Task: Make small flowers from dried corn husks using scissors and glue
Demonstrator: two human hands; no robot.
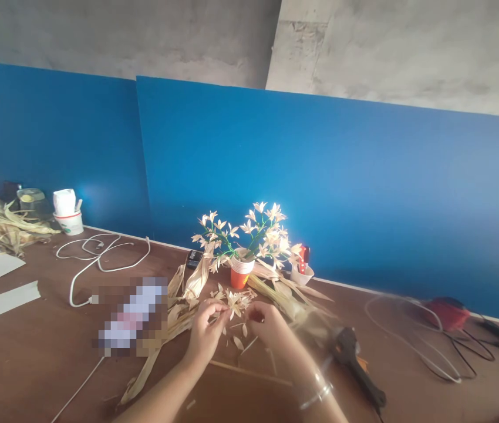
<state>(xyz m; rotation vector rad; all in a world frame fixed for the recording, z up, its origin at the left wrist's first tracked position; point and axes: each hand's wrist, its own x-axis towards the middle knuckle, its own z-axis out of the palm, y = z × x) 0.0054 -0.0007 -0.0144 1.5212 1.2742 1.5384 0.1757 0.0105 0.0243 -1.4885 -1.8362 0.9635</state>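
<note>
My left hand [208, 328] is closed in a pinch at a pale corn husk flower [234, 305] with pointed petals. On the other side of the flower, my right hand [266, 324] has its fingers curled together; whatever they hold, if anything, is too small to make out. Loose husk petals [238, 343] lie on the table between my wrists. Just beyond both hands stands an orange and white paper cup [241, 273], holding green stems with several husk flowers [271, 235].
Dried corn husks [196, 281] lie around the cup. A black glue gun [357, 364] rests right of my right forearm. To the left are a blurred-out object [132, 314], a white cable [100, 258] and a white cup [68, 223]. A blue partition [320, 176] borders the table's back.
</note>
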